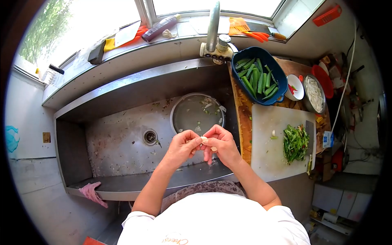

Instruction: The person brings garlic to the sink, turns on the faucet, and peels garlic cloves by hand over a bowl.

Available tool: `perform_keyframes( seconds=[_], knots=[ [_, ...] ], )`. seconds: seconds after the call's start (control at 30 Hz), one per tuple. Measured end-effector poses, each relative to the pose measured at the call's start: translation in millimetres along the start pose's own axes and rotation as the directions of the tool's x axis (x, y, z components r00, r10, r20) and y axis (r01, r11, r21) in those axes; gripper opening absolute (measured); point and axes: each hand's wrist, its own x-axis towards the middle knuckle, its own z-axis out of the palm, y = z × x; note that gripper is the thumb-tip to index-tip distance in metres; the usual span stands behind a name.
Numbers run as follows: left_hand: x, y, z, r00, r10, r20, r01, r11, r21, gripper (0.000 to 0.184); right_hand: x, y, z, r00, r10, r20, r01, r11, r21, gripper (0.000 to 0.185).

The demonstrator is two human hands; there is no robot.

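Note:
Both hands meet over the front part of the steel sink (114, 139). Between their fingertips is a small pale piece that looks like a garlic clove (204, 140). My left hand (183, 147) pinches it from the left, and my right hand (222, 143) pinches it from the right, some of its fingers extended downward. Just beyond the hands, a round metal basin (176, 112) in the sink holds water and scraps of peel. To the right, a white cutting board (263, 151) bears chopped greens (295, 143), a small pale clove and a knife (310, 136).
A blue basin (279, 72) of cut green pods stands behind the board, beside a white bowl (295, 87) and a metal bowl of pale shreds (313, 94). The faucet (213, 28) rises behind the sink. A pink cloth (93, 193) hangs over its front left edge.

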Motion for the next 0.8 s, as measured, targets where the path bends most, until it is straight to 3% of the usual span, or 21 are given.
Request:
perform_keyframes(
  seconds=[0.13,0.33,0.53,0.63,0.73,0.8],
  knots=[
    [-0.8,0.0,-0.8,0.999,-0.025,0.024,0.026,0.999,-0.039,0.014,0.0,1.9,-3.3,0.999,0.034,0.021,-0.036,0.988,0.150,0.010],
    [-1.9,3.6,1.3,0.999,-0.037,0.002,0.037,0.998,-0.058,0.014,0.3,3.3,-4.6,0.998,0.040,0.048,-0.051,0.970,0.236,0.011],
    [-1.3,7.0,4.0,0.999,-0.017,-0.050,0.018,1.000,0.018,0.014,-0.7,1.9,-2.6,0.998,0.030,0.055,-0.039,0.987,0.156,0.019],
    [-0.3,7.5,3.5,0.999,-0.001,-0.052,0.003,1.000,0.027,0.013,-1.7,3.7,-1.1,0.996,-0.063,0.056,0.070,0.990,-0.125,0.018],
    [0.8,5.8,2.8,0.999,-0.013,-0.053,0.014,1.000,0.019,0.012,0.7,5.2,-6.2,1.000,-0.021,0.021,0.022,0.997,-0.079,0.019],
    [0.9,5.4,2.1,0.998,-0.025,-0.058,0.026,1.000,0.012,0.012,1.0,7.8,-9.7,0.999,-0.012,0.051,0.009,0.998,0.061,0.019]
  ],
)
